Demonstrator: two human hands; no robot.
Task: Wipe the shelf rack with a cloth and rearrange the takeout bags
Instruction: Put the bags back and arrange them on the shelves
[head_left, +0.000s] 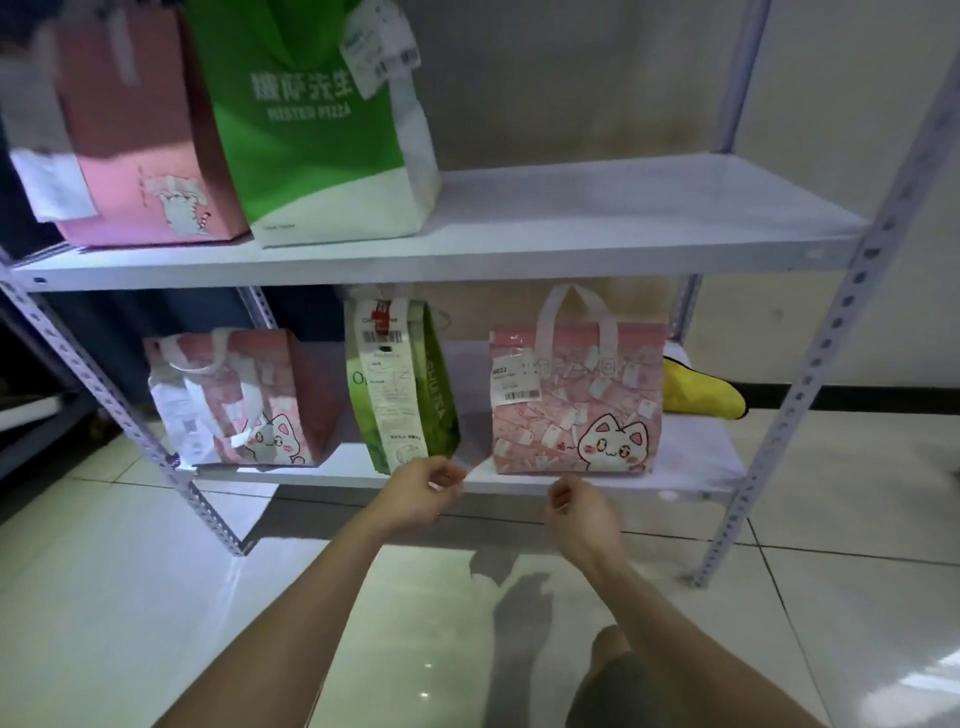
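The white metal shelf rack (467, 262) stands against a pale wall on a glossy tiled floor (156, 597), and two of its boards are in sight. On the upper board (623, 218), pushed to the left end, a pink paper bag (140, 156) with a small cat drawing stands just beside a green and white pizza bag (322, 145) that has a printed receipt (379, 52) fixed near its top; the rest of that board to the right is bare. On the lower board (696, 467) three bags stand in a row, apart from one another: a pink cat bag (249, 400) on the left with its handles flopped over and a long slip hanging down its front, a narrow green tea bag (410, 395) in the middle with a long label strip running down its face, and on the right an upright pink cat bag with white handles (576, 400) and a small sticker at its upper left. What any of the bags holds cannot be seen, since their tops are closed or turned away. A yellow cloth (701, 392) lies at the right end of the lower board, behind and beside the right pink bag. The left hand (423, 486) hovers at the front edge of the lower board, just under the tea bag, fingers loosely curled and gripping nothing. The right hand (579, 506) hangs in front of the right pink bag, likewise curled and empty.
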